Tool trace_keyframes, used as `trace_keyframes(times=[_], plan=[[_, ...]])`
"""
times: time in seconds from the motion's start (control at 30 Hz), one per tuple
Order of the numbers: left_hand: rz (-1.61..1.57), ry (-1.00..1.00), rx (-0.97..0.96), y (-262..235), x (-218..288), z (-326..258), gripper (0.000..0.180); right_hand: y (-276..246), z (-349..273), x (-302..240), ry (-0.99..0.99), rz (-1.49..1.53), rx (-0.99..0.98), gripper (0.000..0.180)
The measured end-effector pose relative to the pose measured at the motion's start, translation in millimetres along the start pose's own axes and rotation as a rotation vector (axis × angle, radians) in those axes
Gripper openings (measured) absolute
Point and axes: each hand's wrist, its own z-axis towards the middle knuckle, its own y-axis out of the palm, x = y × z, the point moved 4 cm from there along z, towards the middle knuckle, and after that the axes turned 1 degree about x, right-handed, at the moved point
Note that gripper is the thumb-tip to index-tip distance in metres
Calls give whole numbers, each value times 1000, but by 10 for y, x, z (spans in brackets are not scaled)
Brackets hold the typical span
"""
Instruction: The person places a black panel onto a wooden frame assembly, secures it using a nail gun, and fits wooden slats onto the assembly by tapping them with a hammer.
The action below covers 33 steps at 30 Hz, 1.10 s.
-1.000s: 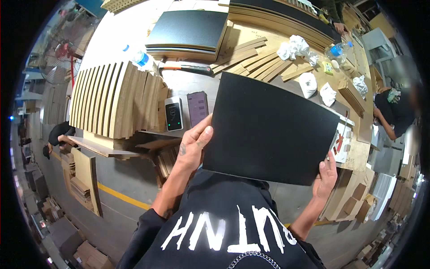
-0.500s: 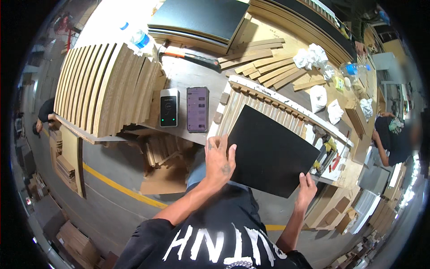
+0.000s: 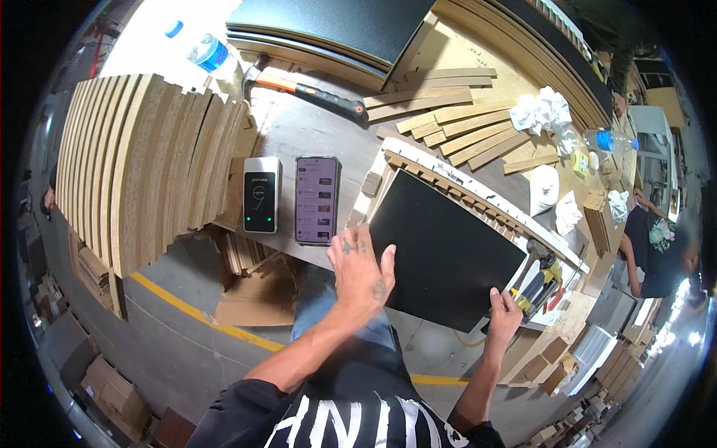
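Observation:
A flat black rectangular panel (image 3: 448,250) lies tilted across a wooden slatted frame with a white-faced rail (image 3: 489,198), its near edge jutting past the bench. My left hand (image 3: 358,269) grips the panel's left edge, thumb on the top face and fingers along the side. At the near right corner my right hand (image 3: 503,317) pinches the panel, its thumb on top. Most of the slats are hidden under the panel. Right of it lie a second hammer (image 3: 536,254) and several hand tools with yellow and red handles (image 3: 549,287).
Left stands a row of upright boards (image 3: 142,164). A phone (image 3: 317,200), a small device with a screen (image 3: 260,196) and an orange-black hammer (image 3: 306,93) lie on the bench. Beyond are wooden strips (image 3: 470,131), crumpled white paper (image 3: 545,112) and a bottle (image 3: 209,54). A co-worker (image 3: 650,246) stands right.
The panel has shifted up and away over the slatted frame, covering more slats. Both hands keep their hold. The whole view has also shifted, bringing the bench closer.

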Motion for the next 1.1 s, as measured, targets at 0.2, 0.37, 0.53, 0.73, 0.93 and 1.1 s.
trace_keyframes(times=[0.2, 0.37, 0.53, 0.73, 0.93, 1.1], plan=[[-47, -42, -31, 27, -172, 118, 53, 121, -3, -198, 33, -139, -26, 48], [-50, -43, -36, 52, -172, 175, 53, 175, 6, -249, -65, -138, 91, 35], [-66, -58, -56, 68, -132, 171, 54, 168, 10, -485, 1, -164, 47, 45], [-66, -59, -79, 77, -104, 162, 60, 122, 198, -168, -23, -168, 38, 43], [-16, -27, -68, 123, -81, 133, 64, 134, 157, -57, 10, -55, 10, 37], [-58, -26, -67, 116, -96, 140, 66, 198, 156, -144, 35, -58, 18, 38]])
